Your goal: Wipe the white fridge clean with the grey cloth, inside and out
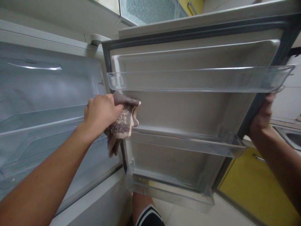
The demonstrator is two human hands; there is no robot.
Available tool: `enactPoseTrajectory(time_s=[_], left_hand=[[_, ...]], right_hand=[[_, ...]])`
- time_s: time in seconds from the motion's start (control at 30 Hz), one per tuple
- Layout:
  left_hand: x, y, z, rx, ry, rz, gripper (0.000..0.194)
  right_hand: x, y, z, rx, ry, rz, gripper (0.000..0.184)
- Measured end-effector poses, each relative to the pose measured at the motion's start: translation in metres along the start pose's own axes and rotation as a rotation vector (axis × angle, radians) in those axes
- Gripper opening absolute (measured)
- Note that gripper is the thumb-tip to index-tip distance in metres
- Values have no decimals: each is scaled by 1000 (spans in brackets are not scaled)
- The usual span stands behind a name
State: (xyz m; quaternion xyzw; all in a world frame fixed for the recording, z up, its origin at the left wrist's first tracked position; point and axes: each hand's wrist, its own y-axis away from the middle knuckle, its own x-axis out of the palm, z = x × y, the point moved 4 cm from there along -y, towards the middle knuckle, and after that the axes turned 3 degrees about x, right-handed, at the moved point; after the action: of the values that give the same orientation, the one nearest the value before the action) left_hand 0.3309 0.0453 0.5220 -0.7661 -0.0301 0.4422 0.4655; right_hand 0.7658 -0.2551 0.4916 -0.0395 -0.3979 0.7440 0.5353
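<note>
My left hand grips a brown and cream cloth, folded and hanging down a little. The cloth is at the hinge side of the open fridge door, below the clear top door shelf. At the far edge of the door, my right hand is wrapped round the grey door seal side, its fingers partly hidden behind the door. A second clear shelf and a third, lower clear shelf run across the door.
The fridge interior with glass shelves lies to the left. A yellow cabinet stands behind the door at right, under a counter with a sink or hob. My leg shows below the door.
</note>
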Motion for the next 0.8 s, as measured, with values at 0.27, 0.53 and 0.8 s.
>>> enactPoseTrajectory(time_s=[0.27, 0.53, 0.8], left_hand=[[-5, 35, -55, 117, -55, 70, 35], [26, 12, -102, 328, -48, 375, 40], [43, 35, -166, 645, 335, 927, 43]], right_hand=[[3, 7, 7, 2, 10, 1, 97], [2, 12, 13, -137, 44, 68, 82], [4, 12, 8, -37, -13, 107, 95]])
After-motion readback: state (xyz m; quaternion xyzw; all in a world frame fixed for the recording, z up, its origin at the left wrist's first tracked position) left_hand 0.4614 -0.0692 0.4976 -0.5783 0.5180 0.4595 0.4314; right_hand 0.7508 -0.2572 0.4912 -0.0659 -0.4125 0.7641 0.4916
